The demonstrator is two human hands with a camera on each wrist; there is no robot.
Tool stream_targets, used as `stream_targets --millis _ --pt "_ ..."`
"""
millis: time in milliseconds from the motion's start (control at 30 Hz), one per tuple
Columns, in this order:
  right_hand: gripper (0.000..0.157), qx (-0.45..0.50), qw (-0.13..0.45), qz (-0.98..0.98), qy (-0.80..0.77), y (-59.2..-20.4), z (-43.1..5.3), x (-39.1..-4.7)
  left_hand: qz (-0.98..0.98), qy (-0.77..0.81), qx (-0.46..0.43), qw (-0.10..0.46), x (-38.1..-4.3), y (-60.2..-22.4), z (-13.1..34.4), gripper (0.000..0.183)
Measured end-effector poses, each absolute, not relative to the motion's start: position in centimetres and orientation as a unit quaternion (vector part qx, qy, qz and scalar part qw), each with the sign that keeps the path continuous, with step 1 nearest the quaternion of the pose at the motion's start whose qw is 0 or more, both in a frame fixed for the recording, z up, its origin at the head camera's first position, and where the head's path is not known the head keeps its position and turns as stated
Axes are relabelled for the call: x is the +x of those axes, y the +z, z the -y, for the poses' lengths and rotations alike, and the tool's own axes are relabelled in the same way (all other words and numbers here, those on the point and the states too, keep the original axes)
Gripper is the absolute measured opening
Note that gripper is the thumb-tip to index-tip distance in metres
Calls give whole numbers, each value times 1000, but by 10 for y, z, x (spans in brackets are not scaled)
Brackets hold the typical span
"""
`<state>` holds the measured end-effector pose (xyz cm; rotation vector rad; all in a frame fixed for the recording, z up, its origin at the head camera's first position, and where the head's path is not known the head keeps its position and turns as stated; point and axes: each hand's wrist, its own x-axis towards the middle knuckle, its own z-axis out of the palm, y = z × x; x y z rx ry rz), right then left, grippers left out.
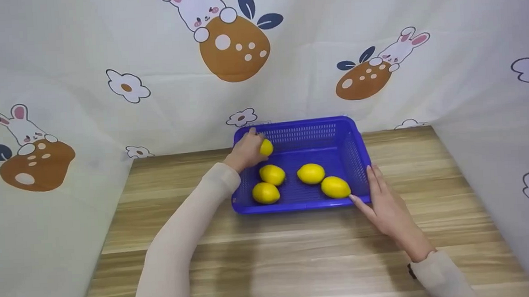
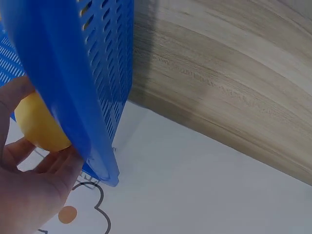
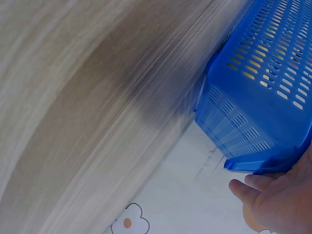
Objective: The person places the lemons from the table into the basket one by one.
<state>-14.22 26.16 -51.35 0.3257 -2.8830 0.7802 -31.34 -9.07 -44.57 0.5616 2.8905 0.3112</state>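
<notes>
A blue plastic basket [image 1: 301, 206] with slotted walls stands on the wooden table. Inside its back left corner, my left hand [image 1: 248, 150] grips a yellow lemon [image 1: 266, 147], with thumb and fingers around the fruit. The left wrist view shows this lemon [image 2: 41, 124] beside the basket rim [image 2: 66, 73], which partly covers it. Several more lemons [image 1: 311, 174] lie on the basket floor, two at the left and two towards the front right. My right hand [image 1: 387, 210] rests at the front right corner, its straight fingers along the right rim and its thumb at the front rim.
The wooden tabletop [image 1: 293, 260] extends in front of the basket and to both sides. Behind the basket hangs a pale cloth [image 1: 306, 87] printed with rabbits and flowers, close to the back rim. It also walls in the left and right sides.
</notes>
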Motion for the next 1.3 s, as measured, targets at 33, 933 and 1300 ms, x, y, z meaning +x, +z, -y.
stream_targets --millis 33,933,1300 --pt "86 108 69 957 259 -514 -262 -142 -972 107 189 88 -314 -446 90 65" --pt "86 113 91 955 258 -515 -261 -142 -968 103 204 102 -323 -474 87 38" --pt "87 107 74 958 255 -516 -261 -142 -967 93 209 110 -326 -483 87 31"
